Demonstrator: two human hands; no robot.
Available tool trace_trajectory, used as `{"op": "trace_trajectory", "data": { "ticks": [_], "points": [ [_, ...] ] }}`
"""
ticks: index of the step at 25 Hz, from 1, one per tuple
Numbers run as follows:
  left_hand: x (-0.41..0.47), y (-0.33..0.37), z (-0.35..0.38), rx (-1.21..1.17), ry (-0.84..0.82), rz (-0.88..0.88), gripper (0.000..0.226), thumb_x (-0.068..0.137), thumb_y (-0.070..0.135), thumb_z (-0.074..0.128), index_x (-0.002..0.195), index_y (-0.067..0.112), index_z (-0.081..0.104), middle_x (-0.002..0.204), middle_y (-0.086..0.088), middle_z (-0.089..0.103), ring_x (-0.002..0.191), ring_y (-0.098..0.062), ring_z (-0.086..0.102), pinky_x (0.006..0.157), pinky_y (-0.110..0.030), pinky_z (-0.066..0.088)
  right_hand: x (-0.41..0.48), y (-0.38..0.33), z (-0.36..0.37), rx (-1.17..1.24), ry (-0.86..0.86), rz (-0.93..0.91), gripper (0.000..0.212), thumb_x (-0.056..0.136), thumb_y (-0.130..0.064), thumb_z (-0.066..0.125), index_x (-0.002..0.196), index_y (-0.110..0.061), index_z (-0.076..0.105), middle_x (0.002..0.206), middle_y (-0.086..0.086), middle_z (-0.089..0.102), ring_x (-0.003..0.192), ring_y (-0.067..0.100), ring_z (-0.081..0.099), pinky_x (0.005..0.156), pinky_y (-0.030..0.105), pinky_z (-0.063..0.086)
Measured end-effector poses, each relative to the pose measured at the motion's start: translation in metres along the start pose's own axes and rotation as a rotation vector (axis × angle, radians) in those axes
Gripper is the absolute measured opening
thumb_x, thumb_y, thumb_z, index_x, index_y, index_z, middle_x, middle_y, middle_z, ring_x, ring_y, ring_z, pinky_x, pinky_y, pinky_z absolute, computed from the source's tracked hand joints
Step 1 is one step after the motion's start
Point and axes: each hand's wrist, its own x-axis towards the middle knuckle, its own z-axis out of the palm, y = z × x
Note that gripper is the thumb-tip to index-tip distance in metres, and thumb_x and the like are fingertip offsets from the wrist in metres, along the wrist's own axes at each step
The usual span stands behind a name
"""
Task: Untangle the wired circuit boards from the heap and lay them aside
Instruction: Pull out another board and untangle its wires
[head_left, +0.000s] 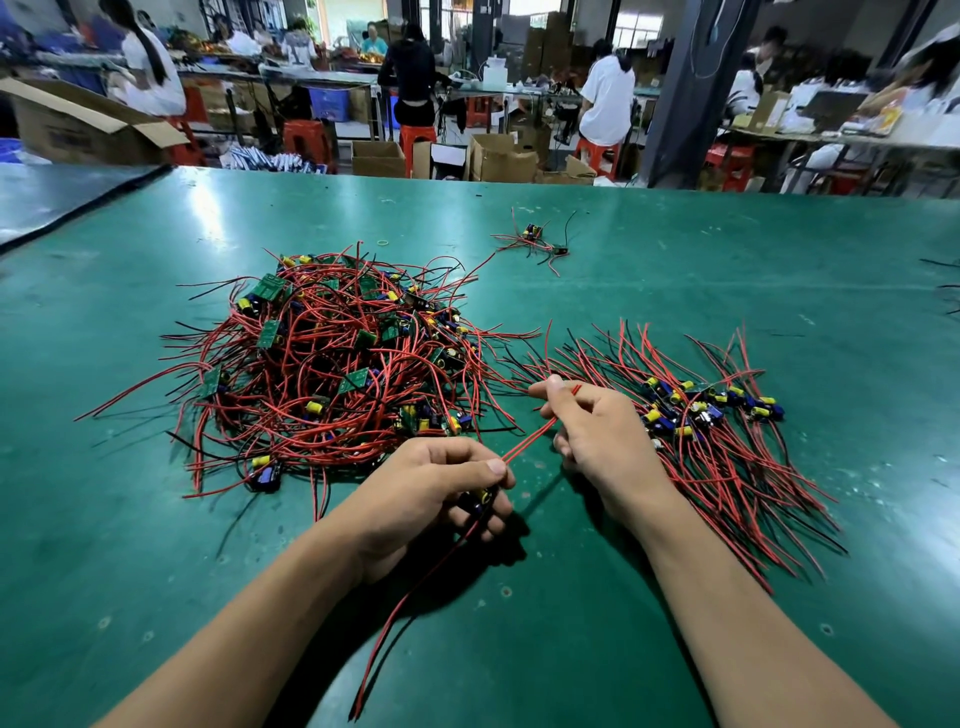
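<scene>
Head view: left hand (436, 488) pinches a small circuit board (480, 501) near the bench (675, 249) edge; right hand (592, 426) pinches its red wires (530, 441), heap (332, 364) far left.

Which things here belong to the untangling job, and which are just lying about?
In the job: tangled heap; laid-aside pile; wired board in left hand, its red wires pinched by right hand.
Lying about: yellow rubber band; cardboard boxes and red stools beyond the table.
</scene>
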Motion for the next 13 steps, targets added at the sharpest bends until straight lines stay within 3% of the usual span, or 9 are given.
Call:
{"op": "trace_trajectory", "data": {
  "ticks": [4, 7, 10, 13],
  "points": [
    [-0.001, 0.0, 0.0, -0.027, 0.015, -0.016, 0.012, 0.094, 0.009, 0.057, 0.088, 0.0, 0.063, 0.07, -0.016, 0.063, 0.058, -0.022, 0.059, 0.053, -0.023, 0.051, -0.002, -0.003, 0.001, 0.157, -0.02, 0.059, 0.035, 0.099, -0.044, 0.059, 0.082, -0.019, 0.076, 0.055, -0.008, 0.053, 0.038, 0.007, 0.036, 0.038, 0.017, 0.026],
    [0.0, 0.001, 0.005, -0.069, 0.084, 0.0, 0.014, 0.095, 0.011, 0.058, 0.093, 0.0, 0.065, 0.076, -0.017, 0.068, 0.06, -0.024, 0.064, 0.053, -0.024, 0.054, -0.006, -0.008, 0.002, 0.25, -0.076, 0.15, 0.052, 0.071, -0.068, 0.074, 0.085, -0.018, 0.067, 0.059, -0.006, 0.05, 0.04, 0.009, 0.036, 0.038, 0.017, 0.027],
    [0.003, -0.002, 0.011, -0.1, 0.17, 0.067, 0.025, 0.097, 0.019, 0.056, 0.104, -0.004, 0.065, 0.089, -0.02, 0.074, 0.072, -0.026, 0.072, 0.066, -0.031, 0.059, -0.016, -0.01, 0.008, 0.062, -0.161, 0.133, 0.061, 0.061, -0.079, 0.074, 0.079, -0.023, 0.057, 0.053, -0.005, 0.046, 0.041, 0.012, 0.039, 0.04, 0.022, 0.033],
    [0.009, -0.004, 0.01, -0.206, 0.189, 0.074, 0.037, 0.101, 0.031, 0.046, 0.107, 0.001, 0.068, 0.098, -0.019, 0.074, 0.082, -0.026, 0.073, 0.072, -0.031, 0.06, -0.021, -0.012, 0.012, -0.25, -0.109, -0.052, 0.061, 0.063, -0.08, 0.07, 0.073, -0.023, 0.053, 0.058, -0.012, 0.048, 0.052, 0.008, 0.043, 0.054, 0.026, 0.04]
  ]
}}
